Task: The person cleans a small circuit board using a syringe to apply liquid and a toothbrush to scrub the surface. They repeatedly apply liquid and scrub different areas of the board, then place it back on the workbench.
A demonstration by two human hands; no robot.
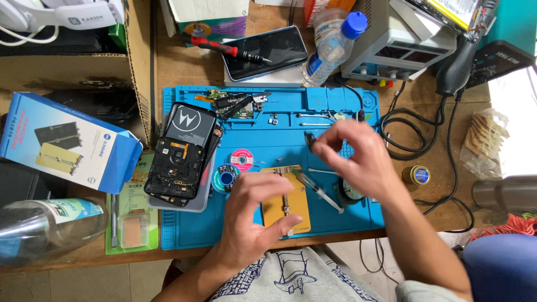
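Blue mat (335, 218) covers the middle of the wooden tabletop (184, 67). Above it the right hand (358, 156) pinches a small dark part (309, 140), too blurred to identify, perhaps a clip. The left hand (251, 218) hovers loosely curled and holding nothing, hiding the near left of a yellow jig (291, 196); a syringe (319, 193) lies across the jig's right edge. An opened phone (179, 162) sits left on the mat. Further left lies a blue box (67, 140); a bottle (333, 45) stands far.
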